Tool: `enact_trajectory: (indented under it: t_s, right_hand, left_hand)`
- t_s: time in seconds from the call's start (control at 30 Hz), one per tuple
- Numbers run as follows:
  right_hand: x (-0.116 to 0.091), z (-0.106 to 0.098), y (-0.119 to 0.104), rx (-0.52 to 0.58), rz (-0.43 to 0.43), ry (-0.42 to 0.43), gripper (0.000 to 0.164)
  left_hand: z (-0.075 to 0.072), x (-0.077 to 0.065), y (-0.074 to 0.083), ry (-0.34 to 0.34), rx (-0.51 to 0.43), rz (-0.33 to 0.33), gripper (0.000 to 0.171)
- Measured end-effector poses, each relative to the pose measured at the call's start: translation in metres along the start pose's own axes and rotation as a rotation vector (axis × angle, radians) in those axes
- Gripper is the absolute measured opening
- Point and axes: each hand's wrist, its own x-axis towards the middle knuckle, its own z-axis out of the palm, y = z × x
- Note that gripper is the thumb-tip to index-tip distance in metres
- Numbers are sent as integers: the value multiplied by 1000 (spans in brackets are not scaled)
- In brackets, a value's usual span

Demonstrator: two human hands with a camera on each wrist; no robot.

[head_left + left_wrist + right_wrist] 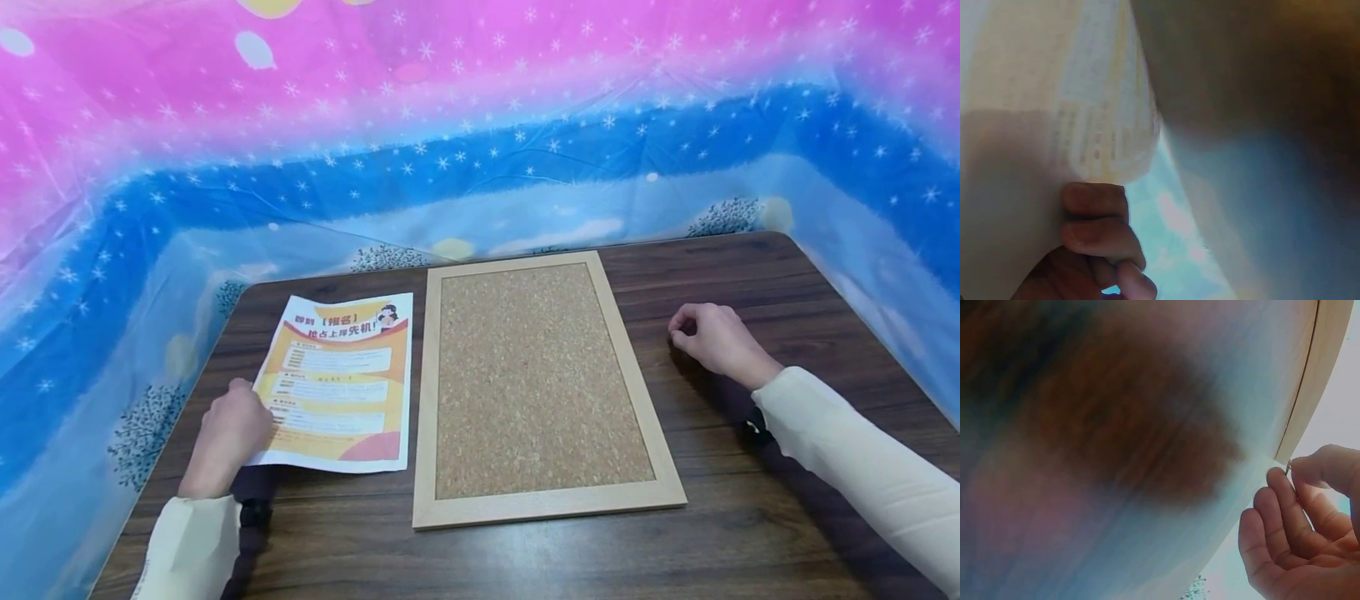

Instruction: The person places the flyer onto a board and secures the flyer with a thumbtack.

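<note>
A yellow and orange printed flyer point(330, 392) is at the left of the cork board, its lower left part raised off the table. My left hand point(235, 423) grips its left edge; in the left wrist view curled fingers point(1094, 215) show against the paper. At the centre lies the cork board point(536, 383) with its pale wooden frame. To the right of the board, my right hand point(716, 337) is held over the table. Its thumb and forefinger pinch a small thin thing point(1289, 466), seen edge-on in the right wrist view; I cannot tell its kind.
Everything lies on a dark wood-grain table point(525, 558) with rounded far corners. A pink and blue snowflake-patterned cloth point(465, 150) hangs close behind and along both sides. Each wrist wears a black band, partly covered by pale sleeves point(847, 442).
</note>
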Motion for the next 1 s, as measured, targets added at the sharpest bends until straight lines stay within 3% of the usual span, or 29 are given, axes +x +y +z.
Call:
enact_trajectory:
  t_s: [0.2,0.47,0.63,0.8,1.0]
  right_hand:
    - [-1,0,0,15,-15,27,7]
    - [0,-1,-6,19,-87,49,10]
    - [1,-2,-13,38,-90,64,10]
    - [3,-2,-20,64,-92,69,11]
    - [4,-5,-24,90,-62,62,13]
  left_hand:
    - [-17,-3,6,140,-67,34,39]
    - [-34,-17,22,211,-134,92,44]
    - [-32,-24,39,257,-175,157,41]
    - [-19,-22,56,213,-202,194,39]
    - [0,-13,76,142,-219,194,38]
